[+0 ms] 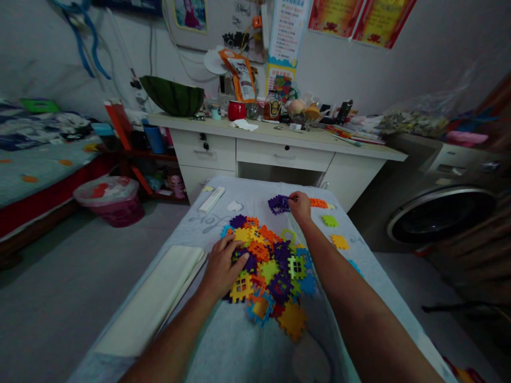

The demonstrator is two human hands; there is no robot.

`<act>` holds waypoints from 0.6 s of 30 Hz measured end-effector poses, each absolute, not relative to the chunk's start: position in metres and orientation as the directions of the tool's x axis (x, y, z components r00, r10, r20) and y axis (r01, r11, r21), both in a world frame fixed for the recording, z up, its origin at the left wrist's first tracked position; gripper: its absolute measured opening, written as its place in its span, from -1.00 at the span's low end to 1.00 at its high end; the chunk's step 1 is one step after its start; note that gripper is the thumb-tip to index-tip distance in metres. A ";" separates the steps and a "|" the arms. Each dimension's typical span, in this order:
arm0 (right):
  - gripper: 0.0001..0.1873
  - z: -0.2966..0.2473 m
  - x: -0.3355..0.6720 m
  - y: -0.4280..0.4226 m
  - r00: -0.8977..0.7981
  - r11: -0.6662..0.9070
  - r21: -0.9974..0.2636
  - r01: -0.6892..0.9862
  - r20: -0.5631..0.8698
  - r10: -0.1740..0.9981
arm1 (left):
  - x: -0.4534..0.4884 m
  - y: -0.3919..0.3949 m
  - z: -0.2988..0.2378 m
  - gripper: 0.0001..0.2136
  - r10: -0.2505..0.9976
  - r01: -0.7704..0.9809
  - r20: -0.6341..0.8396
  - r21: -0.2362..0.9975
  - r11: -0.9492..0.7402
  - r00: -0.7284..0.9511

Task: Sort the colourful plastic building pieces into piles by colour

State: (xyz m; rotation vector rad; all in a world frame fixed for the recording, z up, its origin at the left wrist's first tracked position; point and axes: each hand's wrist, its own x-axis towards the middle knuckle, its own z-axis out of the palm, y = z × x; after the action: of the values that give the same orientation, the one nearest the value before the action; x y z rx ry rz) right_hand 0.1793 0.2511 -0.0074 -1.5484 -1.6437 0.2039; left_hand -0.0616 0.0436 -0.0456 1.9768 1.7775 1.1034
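A heap of colourful plastic interlocking tiles lies on a small table covered with a pale cloth. My left hand rests on the left edge of the heap, fingers curled over a purple and a yellow tile. My right hand reaches to the far end of the table and pinches the edge of a purple tile. An orange tile, a green tile and a yellow tile lie loose to the right of that hand.
A folded cream cloth lies along the table's left edge, a white box at its far left. Beyond stands a cluttered white desk with half a watermelon. A washing machine is right, a lined bin and bed left.
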 end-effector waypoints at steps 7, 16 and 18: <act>-0.72 -0.015 0.174 0.256 0.018 0.206 -0.523 0.827 0.392 0.920 | -0.062 0.044 -0.048 -0.70 0.933 0.735 0.357 0.642 -0.218 -0.036; -0.74 0.000 0.216 0.212 -0.072 0.231 -0.536 0.812 0.300 0.951 | -0.062 0.043 -0.047 -0.70 0.925 0.756 0.378 0.614 -0.227 -0.030; -0.77 0.001 0.223 0.200 -0.133 0.216 -0.531 0.819 0.190 0.973 | -0.062 0.043 -0.047 -0.71 0.921 0.761 0.389 0.605 -0.234 -0.027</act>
State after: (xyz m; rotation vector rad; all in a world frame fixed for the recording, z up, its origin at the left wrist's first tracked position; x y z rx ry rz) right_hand 0.2230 0.1998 0.0009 -1.6513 -2.0039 0.4104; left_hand -0.0616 0.0432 -0.0466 2.0306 1.7958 1.1075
